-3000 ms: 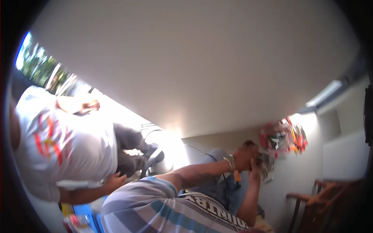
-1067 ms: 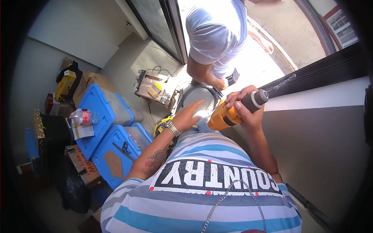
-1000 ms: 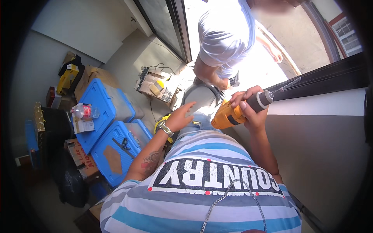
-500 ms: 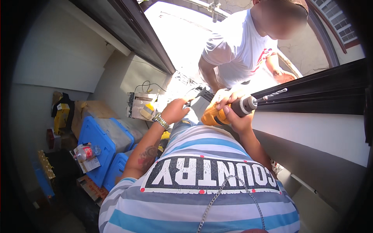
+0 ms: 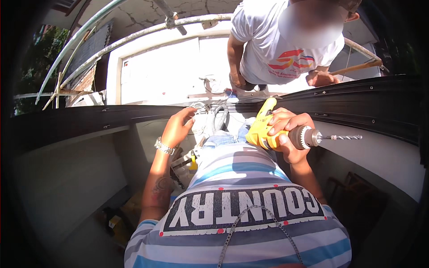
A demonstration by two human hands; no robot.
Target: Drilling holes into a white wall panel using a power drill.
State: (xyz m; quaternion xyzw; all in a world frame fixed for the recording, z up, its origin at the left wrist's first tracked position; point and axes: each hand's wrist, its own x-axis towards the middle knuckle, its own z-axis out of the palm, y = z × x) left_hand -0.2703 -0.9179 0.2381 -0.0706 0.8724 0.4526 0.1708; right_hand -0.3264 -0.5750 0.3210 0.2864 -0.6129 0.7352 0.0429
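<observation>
A yellow power drill (image 5: pixel 259 131) is in my right hand (image 5: pixel 293 127), whose fingers wrap round its body just behind the chuck (image 5: pixel 309 137). From the chuck a long spiral drill bit (image 5: pixel 342 137) points right, close to the dark frame on that side. My left hand (image 5: pixel 176 128), with a metal watch at the wrist, holds nothing visible. Its fingers are apart and slightly bent, beside the dark frame rail (image 5: pixel 147 112) and a loose bundle of pale cable (image 5: pixel 203 109).
Beyond the opening a person in a white T-shirt (image 5: pixel 263 40) stands, one hand by the right-hand dark frame (image 5: pixel 357 96). Scaffold pipes (image 5: pixel 134 40) cross behind. A grey hose (image 5: pixel 220 117) lies at the opening. Cluttered items sit in shadow at lower left.
The view has swung, showing more of the opening and scaffolding. My right hand has moved rightward with the drill, its bit now level. My left hand has come up toward the frame.
</observation>
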